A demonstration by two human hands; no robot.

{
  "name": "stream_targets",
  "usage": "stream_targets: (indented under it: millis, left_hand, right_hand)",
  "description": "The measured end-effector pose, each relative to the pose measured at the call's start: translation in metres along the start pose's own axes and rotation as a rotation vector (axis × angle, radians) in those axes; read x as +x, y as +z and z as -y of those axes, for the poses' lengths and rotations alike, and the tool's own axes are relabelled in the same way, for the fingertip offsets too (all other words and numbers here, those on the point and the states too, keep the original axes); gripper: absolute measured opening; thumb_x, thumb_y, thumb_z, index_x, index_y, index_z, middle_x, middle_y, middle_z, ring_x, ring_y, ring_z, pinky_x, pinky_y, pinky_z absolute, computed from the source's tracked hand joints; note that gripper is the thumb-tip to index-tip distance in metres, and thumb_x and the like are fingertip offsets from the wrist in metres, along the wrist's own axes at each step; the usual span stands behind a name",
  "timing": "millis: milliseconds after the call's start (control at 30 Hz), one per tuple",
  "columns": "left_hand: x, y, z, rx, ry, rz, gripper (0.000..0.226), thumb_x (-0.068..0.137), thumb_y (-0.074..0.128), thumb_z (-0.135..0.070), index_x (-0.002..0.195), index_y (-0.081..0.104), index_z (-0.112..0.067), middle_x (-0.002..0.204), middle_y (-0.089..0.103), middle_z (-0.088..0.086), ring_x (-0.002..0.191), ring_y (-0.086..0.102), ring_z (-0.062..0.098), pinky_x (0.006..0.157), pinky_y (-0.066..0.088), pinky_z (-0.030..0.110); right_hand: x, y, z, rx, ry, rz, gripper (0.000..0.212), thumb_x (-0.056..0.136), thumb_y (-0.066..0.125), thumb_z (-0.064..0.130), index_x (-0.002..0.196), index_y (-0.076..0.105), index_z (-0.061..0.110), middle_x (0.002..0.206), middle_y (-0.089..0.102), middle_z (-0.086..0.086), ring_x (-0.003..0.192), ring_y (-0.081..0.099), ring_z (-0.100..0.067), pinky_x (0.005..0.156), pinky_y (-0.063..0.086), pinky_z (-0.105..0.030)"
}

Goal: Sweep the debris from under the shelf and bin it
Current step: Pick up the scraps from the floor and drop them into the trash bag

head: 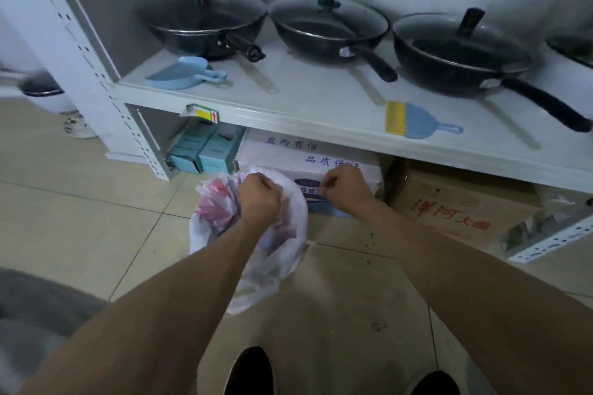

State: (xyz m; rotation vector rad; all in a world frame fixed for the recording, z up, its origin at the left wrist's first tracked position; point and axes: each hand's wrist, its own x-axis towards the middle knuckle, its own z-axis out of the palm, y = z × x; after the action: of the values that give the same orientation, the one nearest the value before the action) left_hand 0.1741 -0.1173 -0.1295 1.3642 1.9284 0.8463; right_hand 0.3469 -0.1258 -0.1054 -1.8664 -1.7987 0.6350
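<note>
A white and pink plastic bag [279, 260] hangs above the tiled floor in front of the white shelf [321, 96]. My left hand [260, 199] is clenched on the bag's top. My right hand [345, 186] pinches what looks like the bag's right rim, close to a white carton [288, 154] under the shelf. Small dark debris [370, 242] is scattered on the floor below my right forearm, with more crumbs nearer my feet [378, 326]. A blue dustpan [181, 72] lies on the shelf at the left. A blue hand brush with yellow bristles [414, 120] lies near the shelf's front edge.
Three lidded black woks [327, 32] stand along the back of the shelf. Under it are teal boxes [205, 151] and a brown carton [449, 212]. A perforated metal bracket [552, 240] lies on the floor at right. A white bin [45, 90] stands far left.
</note>
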Motion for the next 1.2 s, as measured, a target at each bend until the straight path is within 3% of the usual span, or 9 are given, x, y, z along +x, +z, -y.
stream_targets:
  millis: [133, 200, 333, 400, 533, 733, 967, 1133, 1200]
  left_hand:
    - [0.004, -0.029, 0.033, 0.133, -0.051, -0.025, 0.012, 0.088, 0.060, -0.008, 0.089, 0.066, 0.002, 0.084, 0.066, 0.014, 0.081, 0.066, 0.027, 0.069, 0.054, 0.034]
    - [0.006, -0.032, 0.048, 0.241, -0.047, 0.030, 0.010, 0.089, 0.062, -0.010, 0.093, 0.064, -0.001, 0.085, 0.063, 0.012, 0.083, 0.065, 0.024, 0.067, 0.051, 0.027]
    - [0.013, -0.028, 0.067, 0.295, -0.103, 0.154, 0.013, 0.088, 0.066, -0.009, 0.098, 0.062, -0.003, 0.087, 0.060, 0.008, 0.082, 0.061, 0.021, 0.073, 0.052, 0.025]
    - [0.016, -0.026, 0.071, 0.279, -0.107, 0.184, 0.012, 0.086, 0.067, -0.007, 0.097, 0.065, -0.003, 0.089, 0.065, 0.011, 0.083, 0.066, 0.024, 0.078, 0.058, 0.032]
    - [0.019, -0.026, 0.071, 0.250, -0.100, 0.219, 0.010, 0.086, 0.067, -0.006, 0.096, 0.067, -0.003, 0.085, 0.067, 0.012, 0.080, 0.068, 0.026, 0.081, 0.060, 0.038]
    - [0.013, -0.033, 0.052, 0.199, -0.102, 0.237, 0.009, 0.088, 0.065, -0.012, 0.088, 0.065, -0.003, 0.076, 0.063, 0.006, 0.074, 0.065, 0.022, 0.071, 0.057, 0.032]
    - [0.008, -0.024, -0.019, 0.166, -0.001, 0.260, 0.015, 0.086, 0.062, -0.012, 0.095, 0.070, -0.002, 0.094, 0.072, 0.016, 0.088, 0.068, 0.030, 0.083, 0.058, 0.038]
    - [0.028, -0.017, -0.067, 0.128, 0.055, 0.276, 0.017, 0.084, 0.064, -0.012, 0.091, 0.070, 0.002, 0.077, 0.065, 0.011, 0.065, 0.060, 0.023, 0.067, 0.058, 0.032]
    - [0.041, -0.016, -0.078, 0.114, 0.044, 0.286, 0.018, 0.084, 0.067, -0.013, 0.093, 0.071, 0.001, 0.079, 0.067, 0.012, 0.066, 0.059, 0.023, 0.065, 0.055, 0.031]
  right_hand:
    - [0.011, 0.029, 0.041, 0.031, -0.086, 0.118, 0.004, 0.071, 0.076, -0.001, 0.072, 0.074, 0.002, 0.077, 0.074, -0.012, 0.068, 0.066, -0.016, 0.073, 0.059, -0.034]
    - [0.012, 0.046, 0.052, 0.012, -0.118, 0.168, 0.007, 0.068, 0.074, -0.005, 0.069, 0.073, 0.001, 0.075, 0.073, -0.012, 0.067, 0.066, -0.016, 0.070, 0.059, -0.034]
    - [0.012, 0.074, 0.055, -0.087, -0.131, 0.313, 0.006, 0.068, 0.075, -0.004, 0.073, 0.074, 0.000, 0.074, 0.073, -0.013, 0.061, 0.064, -0.015, 0.065, 0.055, -0.027]
    - [0.014, 0.081, 0.050, -0.111, -0.126, 0.348, 0.006, 0.070, 0.078, 0.002, 0.075, 0.075, 0.001, 0.075, 0.073, -0.011, 0.065, 0.067, -0.017, 0.066, 0.053, -0.025]
    - [0.017, 0.081, 0.039, -0.092, -0.113, 0.330, 0.005, 0.073, 0.075, 0.001, 0.078, 0.075, 0.002, 0.082, 0.074, -0.009, 0.072, 0.068, -0.016, 0.073, 0.056, -0.030]
    - [0.013, 0.051, 0.026, -0.090, -0.099, 0.248, 0.003, 0.080, 0.071, 0.005, 0.080, 0.074, 0.003, 0.086, 0.073, -0.009, 0.075, 0.065, -0.015, 0.073, 0.054, -0.031]
    - [0.013, -0.026, 0.001, -0.123, -0.039, 0.042, 0.010, 0.086, 0.062, 0.011, 0.084, 0.071, 0.007, 0.087, 0.070, -0.007, 0.081, 0.065, -0.020, 0.077, 0.056, -0.039]
    - [0.027, -0.100, -0.040, -0.170, 0.064, -0.188, 0.013, 0.084, 0.056, 0.005, 0.080, 0.058, 0.017, 0.084, 0.063, -0.003, 0.082, 0.061, -0.022, 0.075, 0.055, -0.039]
    - [0.034, -0.126, -0.054, -0.211, 0.141, -0.232, 0.010, 0.084, 0.062, 0.012, 0.084, 0.056, 0.020, 0.089, 0.060, -0.003, 0.083, 0.060, -0.022, 0.076, 0.053, -0.039]
